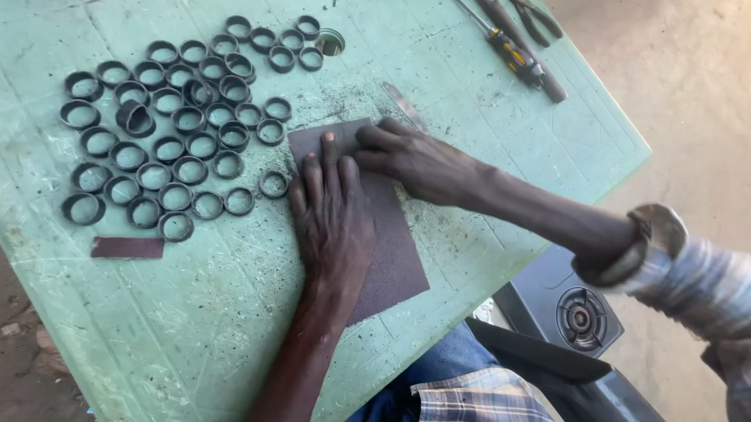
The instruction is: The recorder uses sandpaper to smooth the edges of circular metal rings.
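A dark brown sheet of sandpaper [394,252] lies flat on the green plastic table [196,325]. My left hand [332,214] rests palm down on the sheet, fingers stretched toward its far edge. My right hand [415,160] presses with bent fingers on the sheet's upper right part; something small may sit under its fingertips, but I cannot tell. Left of the hands, several dark metal rings [172,118] lie flat in loose rows, the nearest ring [273,184] just beside my left fingers.
A small strip of sandpaper [127,247] lies near the left front edge. A screwdriver [516,52] and pliers [531,12] lie at the far right corner. A round hole [330,43] opens in the tabletop. A gas stove burner [580,316] sits below the table on the right.
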